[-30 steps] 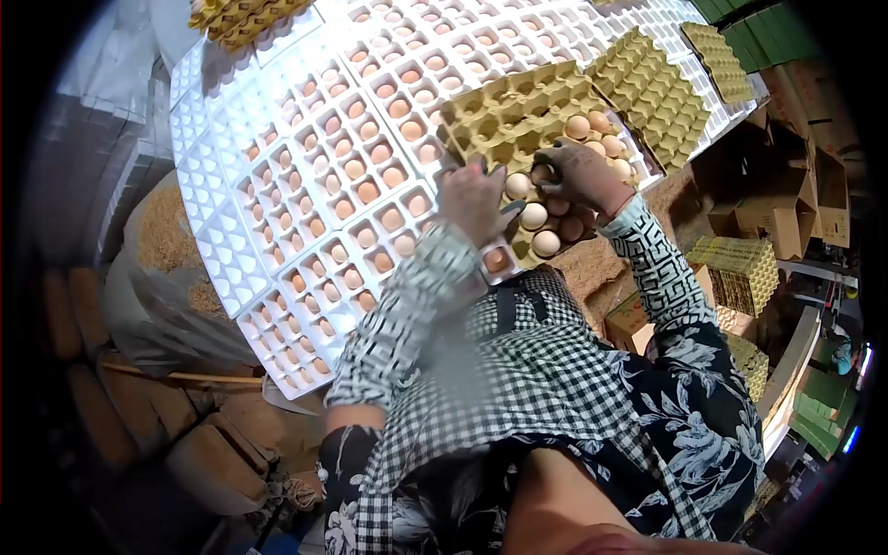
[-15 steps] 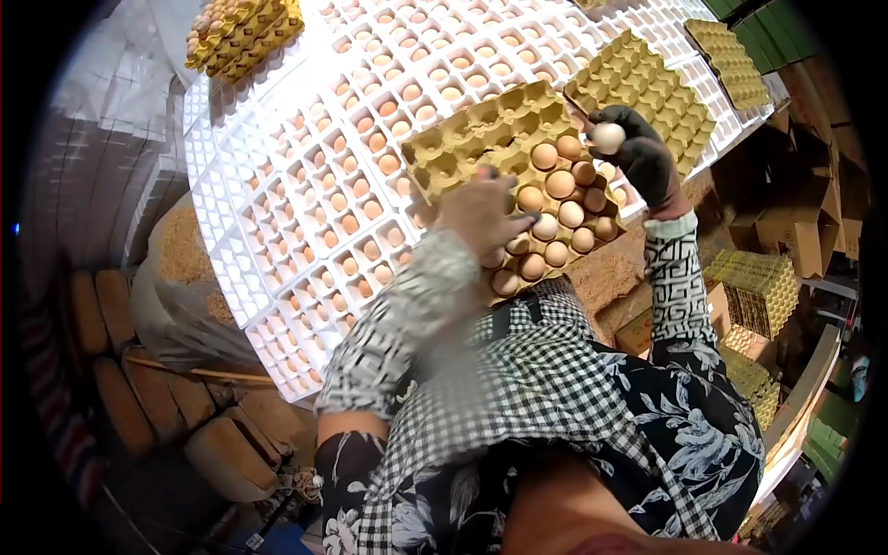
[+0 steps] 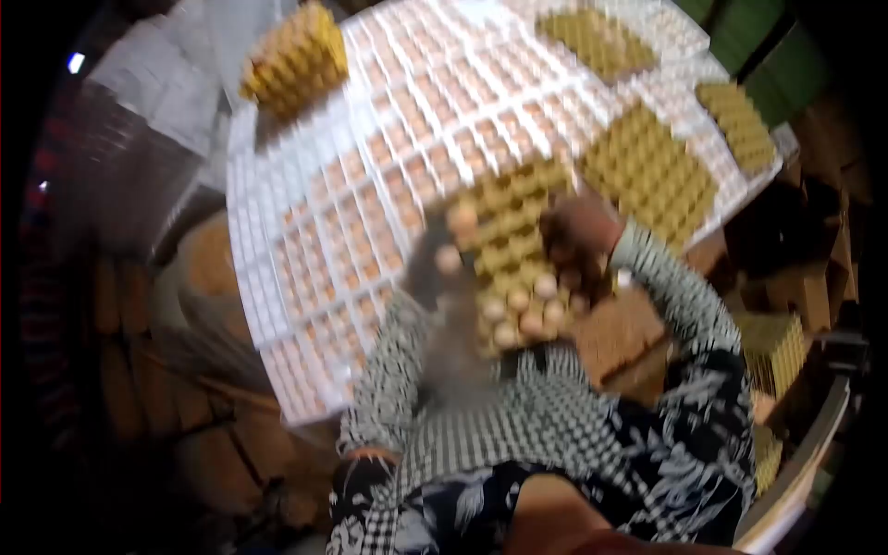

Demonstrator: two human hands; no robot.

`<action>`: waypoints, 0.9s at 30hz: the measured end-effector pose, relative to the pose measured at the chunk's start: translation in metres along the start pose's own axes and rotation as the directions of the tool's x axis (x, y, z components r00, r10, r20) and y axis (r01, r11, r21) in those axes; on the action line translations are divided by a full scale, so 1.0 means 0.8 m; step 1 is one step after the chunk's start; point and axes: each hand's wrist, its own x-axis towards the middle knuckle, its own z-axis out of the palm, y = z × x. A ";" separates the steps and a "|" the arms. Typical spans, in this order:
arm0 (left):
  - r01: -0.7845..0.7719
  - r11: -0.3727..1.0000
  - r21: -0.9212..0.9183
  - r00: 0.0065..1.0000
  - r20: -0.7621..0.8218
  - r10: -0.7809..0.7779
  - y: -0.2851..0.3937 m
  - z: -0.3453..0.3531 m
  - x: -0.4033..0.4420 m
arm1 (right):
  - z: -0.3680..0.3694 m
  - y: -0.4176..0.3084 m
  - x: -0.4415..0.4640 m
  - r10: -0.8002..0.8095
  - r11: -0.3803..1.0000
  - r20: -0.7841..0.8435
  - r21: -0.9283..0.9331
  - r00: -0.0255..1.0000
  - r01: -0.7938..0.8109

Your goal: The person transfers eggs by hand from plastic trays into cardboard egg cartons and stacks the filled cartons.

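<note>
The frame is blurred. My left hand (image 3: 432, 268) is at the left edge of a yellow pulp tray (image 3: 513, 217), with brown eggs (image 3: 462, 219) at its fingers; they look held. Over the right side of this tray is my right hand (image 3: 581, 227), its fingers curled down and smeared, so what they hold is hidden. Several eggs (image 3: 531, 321) sit in the tray's cups nearest my body. Beneath and around lie white trays (image 3: 388, 176) with many eggs in their square cells.
A stack of yellow trays (image 3: 298, 63) stands at the far left of the table. More pulp trays (image 3: 650, 171) lie to the right and at the far side (image 3: 597, 42). Cardboard boxes (image 3: 786, 287) and stacked trays (image 3: 775, 351) are at the right, below table level.
The view has shifted, so the table appears lower. My right hand has moved from beyond the tray's right edge back over it. My left hand has moved to the tray's left side, where eggs now show.
</note>
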 end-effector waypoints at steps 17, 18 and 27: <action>-0.444 -0.423 0.790 0.784 0.114 -0.611 -0.038 0.089 -0.008 | 0.010 -0.055 -0.010 0.099 0.950 0.074 -0.304 0.992 -0.072; -0.438 -0.408 0.801 0.783 0.118 -0.610 -0.044 0.085 -0.010 | -0.007 -0.068 -0.001 0.063 0.965 0.115 -0.260 0.991 -0.031; 0.131 0.218 0.967 0.870 -0.218 0.443 0.140 -0.118 -0.289 | -0.031 -0.214 0.020 0.181 0.742 -0.208 0.671 0.961 0.005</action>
